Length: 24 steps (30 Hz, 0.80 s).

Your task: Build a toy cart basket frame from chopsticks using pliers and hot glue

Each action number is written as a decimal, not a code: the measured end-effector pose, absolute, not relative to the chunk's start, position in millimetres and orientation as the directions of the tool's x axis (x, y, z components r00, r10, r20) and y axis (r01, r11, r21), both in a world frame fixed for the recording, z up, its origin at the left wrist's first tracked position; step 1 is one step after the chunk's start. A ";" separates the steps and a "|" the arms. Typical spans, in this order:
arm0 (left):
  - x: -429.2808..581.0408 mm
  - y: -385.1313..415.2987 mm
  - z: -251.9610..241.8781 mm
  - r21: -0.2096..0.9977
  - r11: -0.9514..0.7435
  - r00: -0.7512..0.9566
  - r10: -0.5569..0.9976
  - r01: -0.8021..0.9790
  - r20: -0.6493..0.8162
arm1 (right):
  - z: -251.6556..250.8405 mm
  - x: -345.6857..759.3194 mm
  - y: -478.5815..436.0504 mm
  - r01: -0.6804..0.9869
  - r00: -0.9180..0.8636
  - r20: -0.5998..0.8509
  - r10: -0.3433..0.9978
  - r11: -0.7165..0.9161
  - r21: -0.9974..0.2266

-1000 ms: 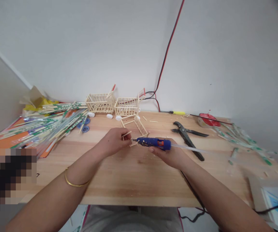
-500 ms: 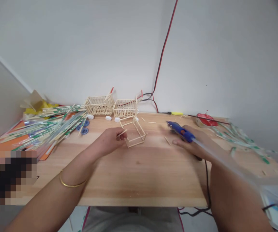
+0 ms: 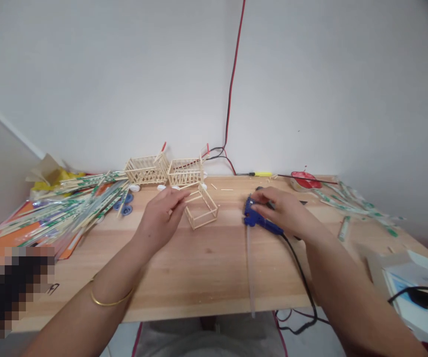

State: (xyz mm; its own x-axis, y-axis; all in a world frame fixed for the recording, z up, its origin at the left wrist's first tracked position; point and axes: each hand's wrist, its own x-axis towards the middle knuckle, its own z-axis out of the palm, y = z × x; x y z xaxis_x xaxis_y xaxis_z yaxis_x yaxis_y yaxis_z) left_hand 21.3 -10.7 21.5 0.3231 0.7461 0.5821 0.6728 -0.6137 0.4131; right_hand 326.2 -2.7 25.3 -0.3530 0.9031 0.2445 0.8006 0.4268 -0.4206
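A small open box frame of thin wooden sticks (image 3: 205,216) stands mid-table. My left hand (image 3: 161,214) is at its left side, thumb and forefinger pinched at the near upper edge. A short wooden stick appears to be between those fingertips, largely hidden by them. A blue hot glue gun (image 3: 251,216) lies on the table to the right, its long clear glue stick (image 3: 251,267) reaching past the front edge. Over the gun, my right hand (image 3: 276,208) hovers with fingers apart, at or just touching its body.
Two finished-looking stick carts (image 3: 147,170) with white wheels stand at the back. Wrapped stick bundles (image 3: 91,198) and blue wheels (image 3: 126,210) lie left. A red-topped roll (image 3: 306,180), yellow pen (image 3: 263,174) and torn wrappers (image 3: 362,208) lie right. The gun's black cord (image 3: 303,275) runs off the front.
My right hand has set the glue gun down on the table and loosened its fingers. My left hand has brought the short stick up against the frame. The view has shifted slightly.
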 end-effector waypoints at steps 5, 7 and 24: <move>35.0 -20.8 17.8 0.422 -0.646 0.314 0.716 0.636 0.624 | 52.0 274.1 -8.4 0.565 -0.442 0.374 0.816 0.577 -0.590; 38.6 -23.5 16.7 0.426 -0.654 0.321 0.713 0.625 0.623 | 52.4 259.6 -5.2 0.508 -0.479 0.363 0.799 0.590 -0.627; 32.5 -16.5 19.6 0.512 -0.543 0.317 0.827 0.666 0.465 | 17.6 272.4 28.8 0.444 -0.408 0.313 0.858 0.486 -0.752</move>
